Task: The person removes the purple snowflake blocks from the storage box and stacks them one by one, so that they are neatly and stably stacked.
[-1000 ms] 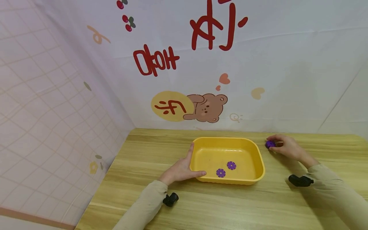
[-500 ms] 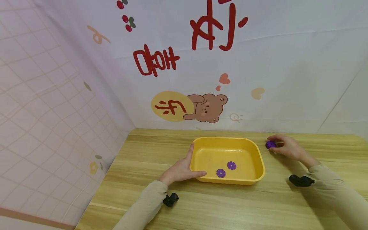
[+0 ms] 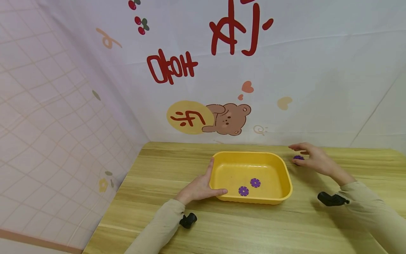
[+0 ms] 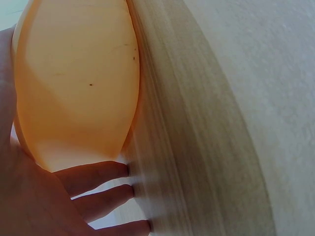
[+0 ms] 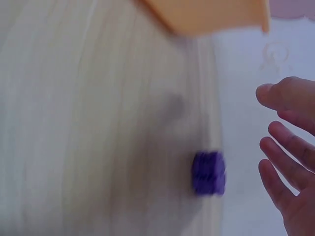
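Observation:
A yellow plastic tub (image 3: 250, 173) stands on the table with two notched purple snowflake discs, one disc (image 3: 243, 191) near its front wall and another disc (image 3: 255, 182) behind it. My left hand (image 3: 200, 185) rests against the tub's left end, thumb along the front rim. In the left wrist view, straight, spread fingers (image 4: 93, 174) reach down by the outer wall. Right of the tub, a short stack of purple discs (image 5: 209, 173) sits on the wood. My right hand (image 3: 318, 160) hovers over it with fingers apart, clear of the stack in the right wrist view.
The wooden table (image 3: 253, 225) meets a white printed cloth backdrop (image 3: 317, 81) just behind the tub and the stack. A pale gridded cloth (image 3: 57, 123) rises along the left side. Black wrist mounts (image 3: 332, 199) are worn on both sleeves.
My right hand has let go of the purple disc stack; its fingers have spread and lifted off. The stack remains on the table. The left hand and the tub keep their place.

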Action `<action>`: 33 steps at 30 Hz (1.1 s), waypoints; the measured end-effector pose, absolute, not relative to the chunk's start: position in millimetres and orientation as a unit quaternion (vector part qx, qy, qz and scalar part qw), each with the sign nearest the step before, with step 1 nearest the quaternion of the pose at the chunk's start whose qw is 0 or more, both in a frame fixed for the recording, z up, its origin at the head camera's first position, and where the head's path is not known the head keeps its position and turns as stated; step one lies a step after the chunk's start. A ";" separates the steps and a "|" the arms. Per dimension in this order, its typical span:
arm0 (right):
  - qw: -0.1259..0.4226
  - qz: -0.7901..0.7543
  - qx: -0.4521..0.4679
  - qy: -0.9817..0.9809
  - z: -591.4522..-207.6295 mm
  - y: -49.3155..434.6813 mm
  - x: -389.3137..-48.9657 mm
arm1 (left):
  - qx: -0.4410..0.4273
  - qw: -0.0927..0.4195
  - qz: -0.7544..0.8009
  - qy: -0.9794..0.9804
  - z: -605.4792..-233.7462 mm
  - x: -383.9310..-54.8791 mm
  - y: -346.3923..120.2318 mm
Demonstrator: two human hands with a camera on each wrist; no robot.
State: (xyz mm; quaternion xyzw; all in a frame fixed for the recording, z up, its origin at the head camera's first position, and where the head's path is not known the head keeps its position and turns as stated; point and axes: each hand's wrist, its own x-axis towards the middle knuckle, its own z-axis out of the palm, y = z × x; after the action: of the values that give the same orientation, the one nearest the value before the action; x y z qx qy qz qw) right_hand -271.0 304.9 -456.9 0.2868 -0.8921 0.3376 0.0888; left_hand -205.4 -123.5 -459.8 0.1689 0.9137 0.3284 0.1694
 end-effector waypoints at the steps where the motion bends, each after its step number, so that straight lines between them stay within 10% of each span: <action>1: 0.090 0.341 0.295 -0.888 -455.2 301.7 -270.5 | 0.170 0.169 0.329 0.913 -459.9 -205.6 -123.6; 33: -0.015 0.400 0.426 -0.812 -447.1 194.2 -240.5 | 0.165 0.176 0.336 0.910 -457.6 -204.3 -124.4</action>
State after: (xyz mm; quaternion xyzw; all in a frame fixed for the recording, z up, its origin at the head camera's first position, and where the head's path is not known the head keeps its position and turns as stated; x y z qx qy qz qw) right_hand -240.5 194.2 -447.1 0.4255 -0.8117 0.3998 -0.0147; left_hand -204.3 -124.4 -457.6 0.1653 0.9104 0.3360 0.1759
